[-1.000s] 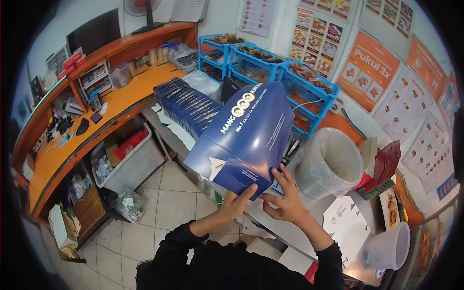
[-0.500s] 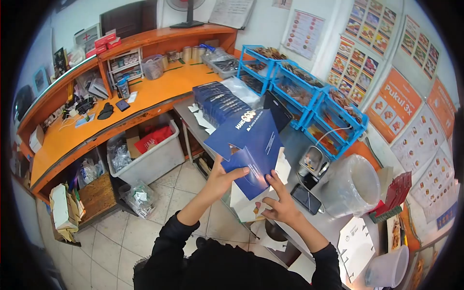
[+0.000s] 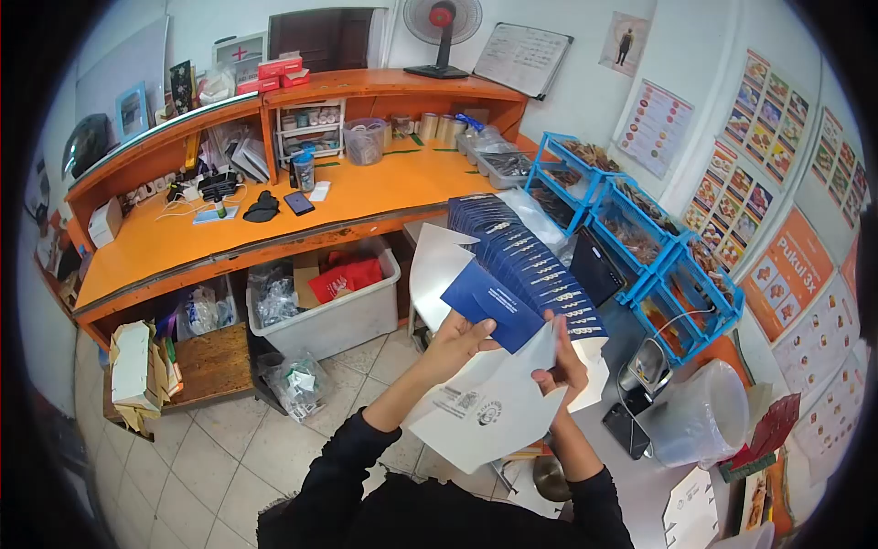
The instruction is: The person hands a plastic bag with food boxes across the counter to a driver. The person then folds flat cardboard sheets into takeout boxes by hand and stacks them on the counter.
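The carton (image 3: 512, 389), mostly blue toward the viewer a second ago, now turns up a wide white face with a grey logo, leaving a smaller blue panel (image 3: 498, 306) on its far side. It has moved left, away from the bin (image 3: 709, 416), uncovering the near end of the stack (image 3: 535, 270). The right hand (image 3: 567, 366), earlier with fingers spread at the near corner, now grips the right edge. The view has swung left: more of the fan (image 3: 443, 16) shows, and the tub (image 3: 745, 538) is cut off near right.
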Demonstrator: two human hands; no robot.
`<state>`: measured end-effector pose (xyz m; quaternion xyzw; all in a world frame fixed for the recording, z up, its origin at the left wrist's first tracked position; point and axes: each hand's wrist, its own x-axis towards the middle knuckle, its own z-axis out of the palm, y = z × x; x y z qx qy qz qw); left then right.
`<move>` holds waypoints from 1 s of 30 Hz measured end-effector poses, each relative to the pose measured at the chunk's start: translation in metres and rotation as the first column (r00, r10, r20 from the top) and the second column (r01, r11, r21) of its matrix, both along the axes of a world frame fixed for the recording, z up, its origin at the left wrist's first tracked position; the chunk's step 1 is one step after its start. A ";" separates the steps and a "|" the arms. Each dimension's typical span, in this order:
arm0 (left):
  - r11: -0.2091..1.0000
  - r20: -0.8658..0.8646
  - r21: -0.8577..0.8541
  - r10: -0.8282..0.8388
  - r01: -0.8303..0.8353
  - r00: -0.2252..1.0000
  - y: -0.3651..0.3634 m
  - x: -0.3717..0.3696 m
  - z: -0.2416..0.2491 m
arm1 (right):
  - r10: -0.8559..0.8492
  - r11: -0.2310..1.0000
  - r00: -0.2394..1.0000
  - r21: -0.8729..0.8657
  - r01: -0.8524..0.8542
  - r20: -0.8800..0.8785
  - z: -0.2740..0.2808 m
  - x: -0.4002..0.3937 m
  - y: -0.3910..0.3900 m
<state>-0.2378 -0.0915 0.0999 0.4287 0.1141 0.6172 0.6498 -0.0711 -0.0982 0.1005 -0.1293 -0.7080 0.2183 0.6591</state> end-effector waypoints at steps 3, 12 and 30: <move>0.985 -0.099 0.083 0.159 -0.151 0.982 -0.015 -0.017 0.021 | -0.383 0.879 0.759 0.459 0.125 0.527 0.058 -0.005 -0.011; 0.977 -0.367 0.085 0.213 -0.195 0.906 -0.015 -0.008 0.001 | -0.425 0.887 0.792 0.377 0.267 0.438 0.038 -0.012 0.007; 0.968 -0.170 0.169 0.213 -0.184 0.962 0.005 0.040 -0.012 | -0.489 0.866 0.766 0.339 0.368 0.417 0.041 0.023 0.030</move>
